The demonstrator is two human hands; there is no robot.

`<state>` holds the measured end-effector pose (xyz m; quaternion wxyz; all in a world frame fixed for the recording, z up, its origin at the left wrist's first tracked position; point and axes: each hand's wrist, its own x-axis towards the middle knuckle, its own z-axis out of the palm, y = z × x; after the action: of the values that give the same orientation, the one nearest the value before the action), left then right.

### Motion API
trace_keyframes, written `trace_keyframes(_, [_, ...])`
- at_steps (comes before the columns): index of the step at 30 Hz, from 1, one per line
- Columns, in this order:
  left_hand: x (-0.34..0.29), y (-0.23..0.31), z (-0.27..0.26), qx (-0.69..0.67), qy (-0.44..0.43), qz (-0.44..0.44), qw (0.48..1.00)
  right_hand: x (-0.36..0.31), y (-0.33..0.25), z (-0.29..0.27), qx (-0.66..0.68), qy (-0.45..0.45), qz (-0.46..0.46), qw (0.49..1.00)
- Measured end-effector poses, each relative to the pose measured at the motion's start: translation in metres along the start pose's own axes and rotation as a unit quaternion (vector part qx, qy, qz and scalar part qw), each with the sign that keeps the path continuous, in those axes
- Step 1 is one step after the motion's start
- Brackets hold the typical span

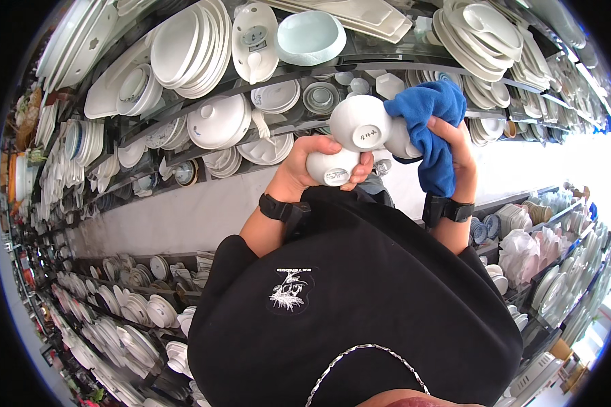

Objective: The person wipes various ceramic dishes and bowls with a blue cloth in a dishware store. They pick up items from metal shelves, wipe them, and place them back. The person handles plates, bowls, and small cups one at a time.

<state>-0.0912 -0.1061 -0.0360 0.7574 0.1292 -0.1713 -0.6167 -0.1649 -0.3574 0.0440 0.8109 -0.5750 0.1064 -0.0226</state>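
Note:
Small white bowls with their marked undersides showing are gathered between my hands. My left hand [304, 161] is closed round the lower bowl [334, 167], its thumb on top and fingertips at the right side. Against it rests a larger-looking upper bowl [361, 123], which the left thumb also touches. My right hand [455, 141] grips a bunched blue cloth [433, 108], with one end hanging down. A third white bowl [402, 140] is partly covered by this cloth, beside the upper bowl. Whether the right fingers press on that bowl is hidden by the cloth.
Close beyond my hands stands a shelf with a lidded white pot [218, 122], a pale blue bowl [310, 37] and stacked plates [190, 44]. Behind me more shelves hold dishes and plastic-wrapped wares [526, 254]. A pale floor strip [163, 220] runs between them.

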Motion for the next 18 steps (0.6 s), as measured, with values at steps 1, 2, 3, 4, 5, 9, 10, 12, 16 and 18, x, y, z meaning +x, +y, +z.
trace_keyframes(1, [0.000, 0.001, 0.000, 0.009, 0.003, -0.002, 1.000, -0.001, -0.001, 0.003, 0.002, 0.005, -0.004, 1.000])
trace_keyframes(2, [-0.001, 0.002, 0.000, 0.018, 0.006, -0.004, 1.000, -0.003, -0.001, 0.005, 0.003, 0.010, -0.009, 1.000])
trace_keyframes(3, [-0.002, 0.003, 0.000, 0.027, 0.010, -0.006, 1.000, -0.005, -0.002, 0.007, -0.011, 0.011, -0.025, 1.000])
trace_keyframes(4, [-0.002, 0.005, 0.000, 0.035, 0.013, -0.008, 0.999, -0.008, -0.002, 0.009, -0.025, 0.012, -0.041, 0.999])
trace_keyframes(5, [-0.003, 0.006, 0.000, 0.043, 0.017, -0.010, 0.999, -0.007, -0.001, 0.006, -0.032, 0.006, -0.040, 0.999])
trace_keyframes(9, [-0.003, 0.010, 0.002, 0.123, 0.026, 0.003, 0.992, 0.007, 0.002, -0.014, -0.042, -0.015, 0.002, 0.999])
trace_keyframes(10, [-0.003, 0.008, 0.009, 0.189, 0.056, 0.014, 0.980, 0.009, 0.002, -0.013, -0.046, -0.008, 0.006, 0.999])
trace_keyframes(12, [-0.003, 0.007, 0.034, 0.315, 0.102, 0.029, 0.943, 0.011, 0.001, -0.008, -0.036, 0.008, 0.000, 0.999])
trace_keyframes(16, [0.010, -0.001, 0.060, 0.681, 0.171, 0.085, 0.707, 0.015, 0.001, 0.003, 0.013, 0.032, -0.020, 0.999])
trace_keyframes(18, [0.010, -0.004, 0.065, 0.689, 0.196, 0.099, 0.691, 0.015, 0.006, 0.008, 0.049, 0.043, -0.037, 0.997])
